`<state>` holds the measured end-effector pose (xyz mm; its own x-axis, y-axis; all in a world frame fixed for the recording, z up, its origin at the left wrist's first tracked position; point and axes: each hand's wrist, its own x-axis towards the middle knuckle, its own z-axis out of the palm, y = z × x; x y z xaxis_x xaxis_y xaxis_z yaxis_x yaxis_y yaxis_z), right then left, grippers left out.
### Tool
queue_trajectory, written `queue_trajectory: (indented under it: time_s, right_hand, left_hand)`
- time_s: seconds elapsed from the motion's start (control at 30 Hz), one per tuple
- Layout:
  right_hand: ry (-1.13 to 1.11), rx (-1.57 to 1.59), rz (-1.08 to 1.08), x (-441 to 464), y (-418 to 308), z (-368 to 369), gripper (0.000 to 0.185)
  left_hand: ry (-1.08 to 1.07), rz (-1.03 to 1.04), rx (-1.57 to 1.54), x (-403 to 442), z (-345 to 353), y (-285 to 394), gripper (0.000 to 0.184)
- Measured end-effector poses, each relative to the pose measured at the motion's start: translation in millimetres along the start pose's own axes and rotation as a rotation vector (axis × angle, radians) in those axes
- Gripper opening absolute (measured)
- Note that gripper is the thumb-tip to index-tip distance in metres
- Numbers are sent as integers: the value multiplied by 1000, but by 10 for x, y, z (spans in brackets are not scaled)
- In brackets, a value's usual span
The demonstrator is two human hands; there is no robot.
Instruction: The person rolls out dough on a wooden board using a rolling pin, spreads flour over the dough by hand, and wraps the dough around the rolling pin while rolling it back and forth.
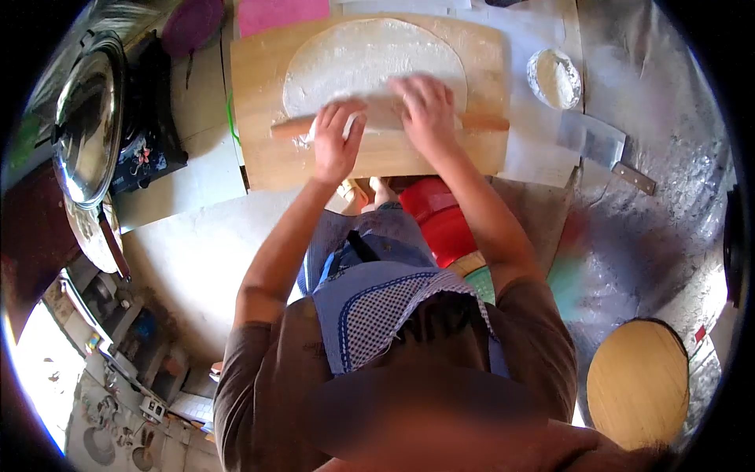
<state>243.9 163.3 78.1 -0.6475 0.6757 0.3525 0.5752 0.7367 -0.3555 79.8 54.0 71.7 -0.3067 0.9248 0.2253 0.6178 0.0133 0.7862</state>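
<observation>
A wide, thin sheet of floured dough [370,59] lies on a wooden board [255,79]. Its near edge is wrapped around a wooden rolling pin [485,122], whose bare ends stick out on both sides. My left hand [338,140] curls over the wrapped pin left of its middle, thumb near the fingers. My right hand [427,114] bears on the pin right of the middle, its fingers reaching forward and slightly blurred. The part of the pin under both hands is hidden by dough and fingers.
Right of the board are a foil-like bowl [576,82] of white powder and a cleaver [604,144]. A lidded pot [90,118] stands by a black stove [149,153] on the left. Below the board's edge sits a red basin [432,208]; a round wooden board [638,381] lies lower right.
</observation>
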Motion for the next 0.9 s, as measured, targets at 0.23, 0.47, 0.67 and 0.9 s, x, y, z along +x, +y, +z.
queue_trajectory:
  time_s: [0.23, 0.47, 0.67, 0.9]
  right_hand:
    - [-154, 42, 30, -590, -13, 333, 60]
    - [-116, 56, 18, -779, -134, 363, 47]
    - [-119, 22, 20, -799, -204, 385, 40]
    - [-159, 33, 42, -813, -299, 317, 34]
  left_hand:
    - [-181, 166, 353, -303, 185, -414, 41]
    - [-196, 141, 369, -581, 187, -330, 47]
    - [-250, 122, 386, -577, 168, -246, 51]
    - [-347, 62, 442, -583, 192, -168, 52]
